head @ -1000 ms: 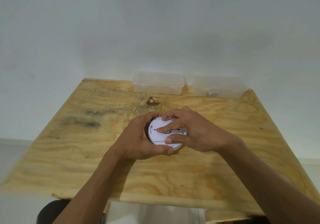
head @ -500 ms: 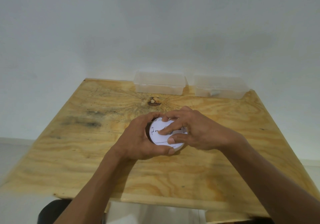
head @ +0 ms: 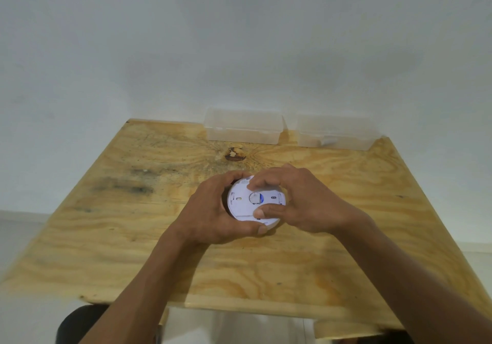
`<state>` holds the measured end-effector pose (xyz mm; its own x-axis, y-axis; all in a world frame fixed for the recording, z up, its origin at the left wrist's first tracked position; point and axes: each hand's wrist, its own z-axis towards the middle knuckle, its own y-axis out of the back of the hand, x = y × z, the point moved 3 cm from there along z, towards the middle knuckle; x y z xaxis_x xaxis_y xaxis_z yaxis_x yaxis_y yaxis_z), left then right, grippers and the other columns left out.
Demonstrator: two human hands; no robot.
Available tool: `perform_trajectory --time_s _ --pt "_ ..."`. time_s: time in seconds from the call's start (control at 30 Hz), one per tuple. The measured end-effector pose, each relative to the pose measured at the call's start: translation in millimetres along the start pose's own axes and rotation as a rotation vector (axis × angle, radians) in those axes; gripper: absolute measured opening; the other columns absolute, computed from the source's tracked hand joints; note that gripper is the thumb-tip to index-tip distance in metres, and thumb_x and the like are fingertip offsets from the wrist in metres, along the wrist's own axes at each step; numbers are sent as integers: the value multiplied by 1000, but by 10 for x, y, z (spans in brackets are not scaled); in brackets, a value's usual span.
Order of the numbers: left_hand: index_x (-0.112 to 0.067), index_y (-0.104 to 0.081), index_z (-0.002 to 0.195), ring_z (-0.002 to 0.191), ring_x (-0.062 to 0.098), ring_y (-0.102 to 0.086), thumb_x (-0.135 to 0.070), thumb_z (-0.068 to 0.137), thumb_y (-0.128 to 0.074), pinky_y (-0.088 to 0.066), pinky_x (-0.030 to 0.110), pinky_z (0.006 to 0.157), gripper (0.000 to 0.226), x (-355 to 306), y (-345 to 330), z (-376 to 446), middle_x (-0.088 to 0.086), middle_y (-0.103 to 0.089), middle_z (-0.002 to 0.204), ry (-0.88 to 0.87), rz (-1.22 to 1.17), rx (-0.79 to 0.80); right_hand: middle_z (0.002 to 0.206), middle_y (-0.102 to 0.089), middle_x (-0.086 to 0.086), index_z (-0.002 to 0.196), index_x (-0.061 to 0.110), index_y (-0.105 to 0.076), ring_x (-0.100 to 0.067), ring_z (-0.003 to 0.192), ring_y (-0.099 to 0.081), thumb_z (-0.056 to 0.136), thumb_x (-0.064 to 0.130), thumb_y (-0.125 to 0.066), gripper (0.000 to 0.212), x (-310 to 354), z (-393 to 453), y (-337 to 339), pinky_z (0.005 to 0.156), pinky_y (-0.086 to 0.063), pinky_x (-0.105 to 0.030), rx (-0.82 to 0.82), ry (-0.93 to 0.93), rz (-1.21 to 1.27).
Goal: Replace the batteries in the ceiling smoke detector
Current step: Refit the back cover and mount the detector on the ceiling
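Note:
A round white smoke detector (head: 243, 205) is held over the middle of the wooden table (head: 133, 237), its flat back face turned up towards me. My left hand (head: 213, 210) wraps around its left rim, thumb along the near edge. My right hand (head: 306, 200) grips the right side, fingertips on the far part of the face and thumb pressed on the near part. A small round mark and a blue spot show at the centre of the face. No batteries are visible.
Two clear plastic lidded boxes stand at the table's far edge against the white wall, one (head: 243, 125) in the middle and one (head: 335, 132) to the right. A dark knot (head: 234, 154) marks the wood just beyond the hands. A dark stool (head: 80, 325) shows below the near edge.
My right fingers have lifted off the centre of the detector's face and spread to its far and near parts, uncovering the middle. The left hand stays in place.

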<state>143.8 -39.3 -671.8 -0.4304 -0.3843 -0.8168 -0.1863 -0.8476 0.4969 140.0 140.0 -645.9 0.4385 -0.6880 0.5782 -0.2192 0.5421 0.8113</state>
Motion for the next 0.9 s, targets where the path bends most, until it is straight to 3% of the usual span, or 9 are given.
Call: perform_trajectory --time_s 0.1,0.23,0.43,0.67,0.9 --pt "-46 -60 105 92 6 -71 -48 51 -89 -58 32 75 62 -33 4 6 -16 -71 106 1 9 -4 116 -62 22 119 34 -65 -9 110 -51 76 41 -81 47 -12 -18 -3 93 -47 -38 -24 -39 38" --pt "-50 -59 105 92 4 -71 -49 49 -90 -58 30 75 63 -14 2 -5 -20 -70 107 22 19 -13 117 -60 23 122 37 -63 -6 110 -50 75 42 -81 51 -12 -25 -27 94 -46 -34 -44 -65 42" --pt "-44 -61 108 92 7 -72 -51 50 -90 -59 33 76 65 2 -12 -3 -14 -74 102 11 30 -33 130 -61 17 126 33 -63 -3 102 -44 77 44 -79 52 3 -54 -96 88 -41 -26 -97 -72 -22" --pt "-25 -65 119 97 2 -71 -60 48 -87 -59 32 82 82 40 -32 -22 -14 -74 106 35 58 -43 133 -60 13 124 22 -69 -13 107 -46 83 40 -75 45 96 -78 -126 96 -42 -32 -128 -62 -68" --pt "-35 -60 119 100 -11 -65 -63 47 -85 -53 14 83 81 5 -20 -54 -25 -69 109 75 50 -11 132 -58 14 115 21 -73 -8 105 -37 87 41 -70 34 132 -94 -150 87 -36 -25 -115 -64 -92"
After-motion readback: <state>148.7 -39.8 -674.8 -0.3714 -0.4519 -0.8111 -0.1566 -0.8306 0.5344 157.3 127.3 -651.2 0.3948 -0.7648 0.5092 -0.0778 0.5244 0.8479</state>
